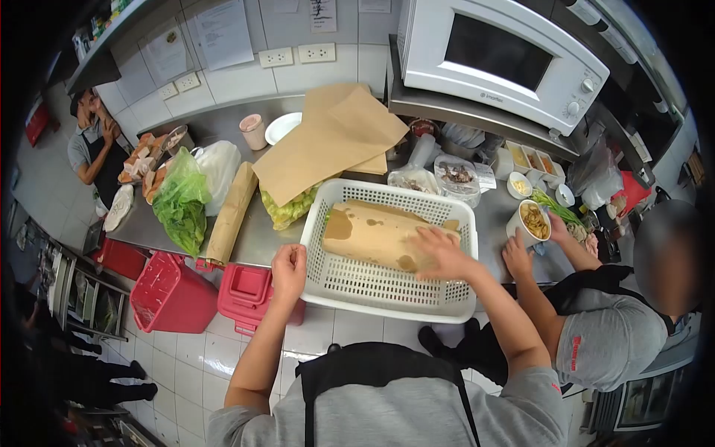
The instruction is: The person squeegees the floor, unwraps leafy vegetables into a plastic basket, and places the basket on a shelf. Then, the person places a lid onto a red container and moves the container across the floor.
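My right hand (441, 252) lies spread over the right end of a brown paper bundle (372, 235), fingers apart. The paper has dark wet patches, and a bit of green shows at its left end. This bundle sits inside a white perforated plastic basket (387, 307), which juts past the counter's front edge. My left hand (289, 267) is closed, fingers curled, right beside the basket's left rim. Whether it grips that rim cannot be made out.
Behind the basket are brown paper sheets (328, 141), bagged yellow-green produce (287, 210), a paper roll (232, 216) and leafy lettuce (182, 197). Red bins (175, 294) stand below left. A microwave (506, 56) overhangs the back. A co-worker at right holds a white tub (521, 226).
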A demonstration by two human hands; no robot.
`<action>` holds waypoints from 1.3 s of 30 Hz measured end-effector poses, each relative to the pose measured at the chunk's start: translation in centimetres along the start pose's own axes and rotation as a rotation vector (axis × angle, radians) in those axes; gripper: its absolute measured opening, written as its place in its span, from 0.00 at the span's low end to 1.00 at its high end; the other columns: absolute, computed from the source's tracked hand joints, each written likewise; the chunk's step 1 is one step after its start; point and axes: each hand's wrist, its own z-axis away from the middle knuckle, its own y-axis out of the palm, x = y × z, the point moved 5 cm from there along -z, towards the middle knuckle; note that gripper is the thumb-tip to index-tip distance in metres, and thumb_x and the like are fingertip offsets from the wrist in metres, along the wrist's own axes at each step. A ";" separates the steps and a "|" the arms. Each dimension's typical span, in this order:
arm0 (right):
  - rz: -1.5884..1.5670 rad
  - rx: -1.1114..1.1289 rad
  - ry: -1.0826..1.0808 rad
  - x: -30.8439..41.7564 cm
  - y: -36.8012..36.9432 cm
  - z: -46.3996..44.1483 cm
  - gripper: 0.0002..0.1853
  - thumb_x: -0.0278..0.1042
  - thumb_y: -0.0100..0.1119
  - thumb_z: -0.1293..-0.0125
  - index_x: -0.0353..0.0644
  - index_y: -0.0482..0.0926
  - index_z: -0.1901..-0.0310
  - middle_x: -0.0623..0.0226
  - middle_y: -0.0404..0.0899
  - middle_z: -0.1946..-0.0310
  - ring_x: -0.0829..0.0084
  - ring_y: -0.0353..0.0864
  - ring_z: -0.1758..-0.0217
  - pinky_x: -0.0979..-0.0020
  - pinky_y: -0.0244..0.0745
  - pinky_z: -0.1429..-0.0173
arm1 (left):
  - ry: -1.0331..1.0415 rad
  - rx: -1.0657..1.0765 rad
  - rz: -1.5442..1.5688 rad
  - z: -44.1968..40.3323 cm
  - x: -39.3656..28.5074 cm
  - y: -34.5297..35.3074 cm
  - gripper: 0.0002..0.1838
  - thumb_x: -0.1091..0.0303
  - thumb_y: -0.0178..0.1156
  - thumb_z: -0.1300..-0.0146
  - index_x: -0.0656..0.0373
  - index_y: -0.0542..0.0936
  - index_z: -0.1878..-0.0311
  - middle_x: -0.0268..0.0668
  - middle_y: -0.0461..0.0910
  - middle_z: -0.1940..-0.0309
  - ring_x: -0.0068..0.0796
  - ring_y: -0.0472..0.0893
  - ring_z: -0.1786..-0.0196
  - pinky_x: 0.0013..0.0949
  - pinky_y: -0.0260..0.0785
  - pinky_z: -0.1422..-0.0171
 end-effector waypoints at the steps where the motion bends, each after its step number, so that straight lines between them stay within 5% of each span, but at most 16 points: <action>1: -0.126 -0.028 0.038 -0.9 -0.1 -0.6 0.39 0.53 0.60 0.48 0.56 0.58 0.35 0.53 0.53 0.34 0.52 0.48 0.29 0.48 0.45 0.33 | 0.055 0.000 -0.068 0.1 -0.1 0.0 0.08 0.70 0.56 0.40 0.67 0.76 0.69 0.35 0.70 0.80 0.24 0.67 0.78 0.30 0.61 0.72; 3: -0.370 -0.098 0.119 -3.3 0.4 -1.9 0.37 0.54 0.57 0.45 0.51 0.59 0.35 0.54 0.54 0.34 0.53 0.50 0.30 0.48 0.47 0.33 | 0.042 0.002 -0.070 -0.1 -0.1 0.1 0.08 0.70 0.56 0.40 0.67 0.76 0.69 0.38 0.70 0.79 0.27 0.68 0.78 0.32 0.62 0.71; 12: 0.148 -0.287 0.105 1.9 2.2 -0.6 0.30 0.46 0.60 0.46 0.46 0.67 0.41 0.59 0.60 0.38 0.55 0.57 0.36 0.50 0.53 0.38 | -0.011 -0.004 -0.077 -0.3 -0.1 0.1 0.09 0.69 0.55 0.39 0.67 0.76 0.69 0.39 0.72 0.78 0.27 0.69 0.77 0.31 0.63 0.71; 17: -0.136 -0.132 0.026 3.3 -1.0 3.1 0.26 0.42 0.63 0.48 0.45 0.73 0.47 0.56 0.66 0.43 0.52 0.62 0.38 0.53 0.56 0.38 | -0.030 -0.027 -0.088 -0.3 -0.1 -0.2 0.10 0.68 0.55 0.39 0.67 0.76 0.68 0.39 0.74 0.78 0.26 0.70 0.77 0.31 0.64 0.72; 19: -0.473 -0.133 0.112 -0.2 -1.6 1.3 0.27 0.46 0.61 0.46 0.45 0.71 0.45 0.53 0.67 0.43 0.48 0.63 0.39 0.53 0.57 0.37 | 0.037 -0.020 -0.140 -0.4 -0.3 -0.2 0.11 0.66 0.56 0.38 0.67 0.76 0.68 0.40 0.75 0.78 0.27 0.71 0.77 0.31 0.64 0.72; 22: -0.346 -0.224 0.197 -3.8 0.8 -1.3 0.38 0.58 0.60 0.48 0.41 0.65 0.40 0.45 0.64 0.42 0.47 0.64 0.39 0.57 0.59 0.36 | 0.011 0.016 -0.088 -0.2 -0.3 0.5 0.13 0.63 0.57 0.39 0.66 0.76 0.66 0.40 0.75 0.78 0.29 0.72 0.77 0.32 0.65 0.72; 26: -0.373 -0.030 0.269 -3.6 5.7 -3.1 0.57 0.69 0.64 0.59 0.36 0.54 0.35 0.38 0.62 0.43 0.49 0.62 0.37 0.58 0.57 0.34 | 0.006 0.348 -0.196 -0.4 -0.7 2.1 0.19 0.55 0.61 0.43 0.65 0.76 0.64 0.43 0.78 0.78 0.37 0.78 0.74 0.36 0.67 0.69; 29: -0.397 -0.063 0.272 -4.1 5.5 -3.3 0.55 0.69 0.65 0.61 0.37 0.57 0.37 0.39 0.64 0.44 0.46 0.65 0.40 0.57 0.58 0.35 | -0.109 0.391 -0.046 -0.4 0.5 2.5 0.18 0.55 0.62 0.44 0.64 0.76 0.66 0.45 0.79 0.78 0.41 0.79 0.74 0.38 0.68 0.68; 33: 0.050 0.014 0.288 3.9 1.1 -1.8 0.57 0.63 0.69 0.64 0.30 0.56 0.38 0.50 0.65 0.50 0.55 0.64 0.44 0.56 0.62 0.43 | -0.020 0.299 -0.257 -0.1 0.0 1.8 0.17 0.60 0.63 0.47 0.63 0.74 0.62 0.42 0.75 0.79 0.43 0.77 0.72 0.40 0.67 0.67; 36: 0.100 -0.174 0.120 7.7 0.6 0.2 0.54 0.60 0.69 0.63 0.35 0.57 0.38 0.56 0.65 0.55 0.59 0.64 0.49 0.58 0.62 0.48 | 0.067 0.116 -0.443 0.5 -3.3 0.2 0.22 0.63 0.64 0.50 0.61 0.69 0.55 0.42 0.69 0.72 0.42 0.72 0.67 0.39 0.65 0.65; 39: -0.093 -0.109 0.029 7.3 1.2 0.2 0.48 0.58 0.69 0.59 0.37 0.61 0.40 0.54 0.64 0.50 0.56 0.63 0.46 0.57 0.61 0.43 | 0.252 0.011 -0.334 0.4 -6.3 0.2 0.22 0.64 0.64 0.51 0.61 0.70 0.54 0.44 0.70 0.64 0.41 0.72 0.63 0.37 0.65 0.63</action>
